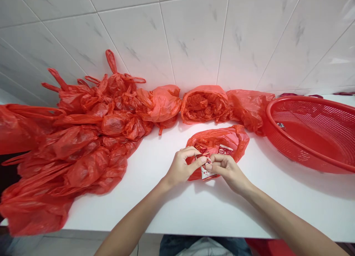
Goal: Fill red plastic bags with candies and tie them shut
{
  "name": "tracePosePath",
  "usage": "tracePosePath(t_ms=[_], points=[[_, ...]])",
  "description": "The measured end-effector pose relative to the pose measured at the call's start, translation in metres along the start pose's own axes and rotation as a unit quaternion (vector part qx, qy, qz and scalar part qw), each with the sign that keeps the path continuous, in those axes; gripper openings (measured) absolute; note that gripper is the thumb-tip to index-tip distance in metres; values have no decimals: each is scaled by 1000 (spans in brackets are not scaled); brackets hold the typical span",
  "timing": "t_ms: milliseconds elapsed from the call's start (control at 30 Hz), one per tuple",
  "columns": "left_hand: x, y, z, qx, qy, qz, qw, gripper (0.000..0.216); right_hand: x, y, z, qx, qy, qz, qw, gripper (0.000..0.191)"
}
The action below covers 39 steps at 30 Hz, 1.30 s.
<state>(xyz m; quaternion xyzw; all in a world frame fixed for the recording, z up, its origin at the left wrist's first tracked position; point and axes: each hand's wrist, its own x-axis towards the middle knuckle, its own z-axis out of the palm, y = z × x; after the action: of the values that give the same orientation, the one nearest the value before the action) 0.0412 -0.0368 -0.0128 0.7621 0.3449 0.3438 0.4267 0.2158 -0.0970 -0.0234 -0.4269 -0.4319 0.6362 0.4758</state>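
In the middle of the table, my left hand (185, 162) and my right hand (224, 169) come together over an open red plastic bag (239, 138). Both are closed, pinching a small red-and-white snack packet (205, 174) from its two sides near the top. Its lower part hangs free and shows printed characters. Another red-and-white packet (225, 149) lies inside the bag behind my right hand. Something reddish beside my left fingers, perhaps one more packet, is partly covered.
A pile of knotted red plastic bags (88, 163) fills the table's left side. Along the tiled wall (194, 37) stand more red bags, one (205, 104) with its mouth open and crumpled bags inside. A red perforated basket (313, 137) stands right, a small shiny item (281, 125) in it.
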Motion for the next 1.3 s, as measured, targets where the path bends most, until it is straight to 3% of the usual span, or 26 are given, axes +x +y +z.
tracePosePath(t_ms=[133, 233, 400, 500, 667, 800, 867, 1000, 1100, 1300], points=[[-1, 1, 1, 23, 19, 16, 999, 26, -1, -3, 0, -44, 4, -39, 998, 40], [-2, 1, -1, 41, 38, 32, 998, 25, 0, -4, -6, -171, 47, -121, 977, 32], [0, -7, -8, 142, 82, 59, 985, 25, 9, -3, -33, -434, 182, -234, 851, 36], [1, -12, -13, 204, 64, 63, 975, 30, 10, -9, -48, -477, 197, -292, 805, 29], [-3, -15, -22, 215, -1, 27, 976, 42, 3, -26, -61, -526, 246, -381, 720, 19], [-14, -17, -31, 204, -5, 16, 979, 45, -5, -32, -75, -555, 315, -396, 660, 17], [-21, -16, -38, 202, -13, 1, 979, 40, -8, -31, -83, -564, 323, -369, 665, 28], [-31, -7, -55, 208, -76, -60, 973, 47, -14, -29, -90, -536, 298, -291, 734, 48], [-33, 2, -65, 209, -125, -72, 967, 55, -17, -33, -89, -507, 289, -260, 770, 41], [-29, 16, -71, 224, -161, -89, 957, 54, -19, -53, -84, -484, 264, -221, 804, 29]])
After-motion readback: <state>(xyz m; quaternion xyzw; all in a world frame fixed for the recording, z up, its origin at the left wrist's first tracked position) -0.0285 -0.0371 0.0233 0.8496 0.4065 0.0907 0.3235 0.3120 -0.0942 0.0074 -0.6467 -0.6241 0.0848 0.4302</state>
